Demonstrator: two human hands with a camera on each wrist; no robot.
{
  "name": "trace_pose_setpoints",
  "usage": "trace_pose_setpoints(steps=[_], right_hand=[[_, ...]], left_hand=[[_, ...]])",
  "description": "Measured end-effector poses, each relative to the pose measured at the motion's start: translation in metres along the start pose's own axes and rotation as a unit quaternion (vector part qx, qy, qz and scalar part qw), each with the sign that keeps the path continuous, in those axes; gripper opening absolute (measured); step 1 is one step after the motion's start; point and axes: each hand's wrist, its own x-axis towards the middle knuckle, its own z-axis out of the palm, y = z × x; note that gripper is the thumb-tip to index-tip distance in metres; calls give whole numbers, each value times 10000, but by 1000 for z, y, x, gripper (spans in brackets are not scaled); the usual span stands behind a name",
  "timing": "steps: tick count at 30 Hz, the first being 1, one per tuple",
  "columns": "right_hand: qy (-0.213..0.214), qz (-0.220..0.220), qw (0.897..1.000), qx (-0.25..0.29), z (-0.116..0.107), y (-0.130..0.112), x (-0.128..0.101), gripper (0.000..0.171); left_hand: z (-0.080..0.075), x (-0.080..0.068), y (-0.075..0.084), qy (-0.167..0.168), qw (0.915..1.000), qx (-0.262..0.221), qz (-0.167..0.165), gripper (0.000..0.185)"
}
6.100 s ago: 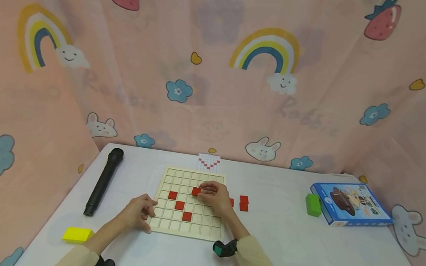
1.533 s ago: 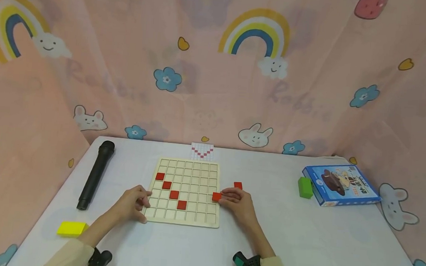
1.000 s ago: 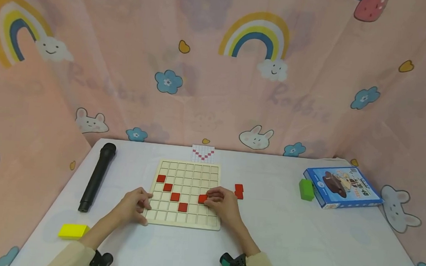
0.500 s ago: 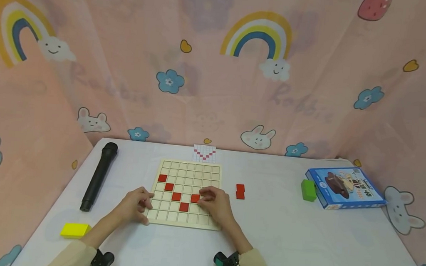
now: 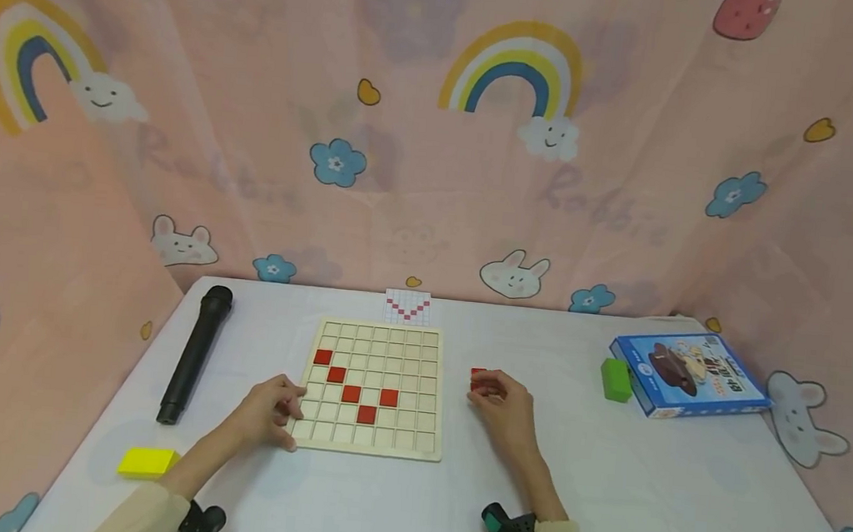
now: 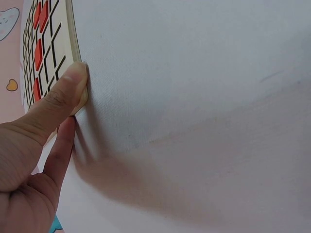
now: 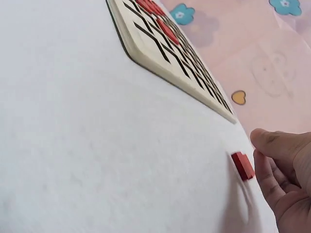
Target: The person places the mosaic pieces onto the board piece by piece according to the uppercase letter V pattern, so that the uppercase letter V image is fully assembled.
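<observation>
While the left hand [image 5: 267,410] rests at the board's [image 5: 367,445] near left corner, its thumb [image 6: 63,92] is pressed flat against the board's edge and the other fingers are curled beside it on the cloth; the thumb bears on the wood, but whether the fingers grip it cannot be told. The board, a pale wooden grid, lies flat on the white table [image 5: 641,500]. Five red tiles [image 5: 351,394] sit in its cells: four run in a diagonal from the upper left down toward the middle, and the fifth sits one cell up and to the right of the lowest.

Right of the board, apart from it, the right hand [image 5: 500,401] lies on the cloth with its fingertips at a loose red tile [image 5: 477,374]. In the wrist view that tile [image 7: 242,165] lies flat on the table just beside the bent fingers [image 7: 266,175]; they look close to it, yet whether they touch or pinch it cannot be told.

Behind the board, a small pattern card [image 5: 407,306] lies at the table's far edge. Left of the board lies a black microphone [image 5: 196,353], and nearer the person a yellow block [image 5: 146,462]. Far right of the board are a green block [image 5: 615,379] and, touching it, a blue box [image 5: 690,375].
</observation>
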Motion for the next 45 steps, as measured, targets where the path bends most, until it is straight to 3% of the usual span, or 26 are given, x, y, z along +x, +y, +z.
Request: trace_pose_setpoints(steps=[7, 16, 25, 33, 45], right_hand=[[-275, 275, 9975, -590, -21, 14, 5, 30], [-1135, 364, 9919, -449, -19, 9, 4, 27], [-1663, -109, 9852, -398, -21, 5, 3, 31], [-1294, -109, 9911, -301, -17, 8, 1, 28], [-1022, 88, 9934, 509, -1, 7, 4, 31]], left_hand=[[0, 1, -2, -13, 10000, 22, 34, 38], [1, 0, -2, 1, 10000, 20, 87, 38], [1, 1, -2, 12, 9999, -33, 102, 39], [1, 1, -1, 8, 10000, -40, 3, 39], [1, -1, -1, 27, 10000, -76, -1, 39]])
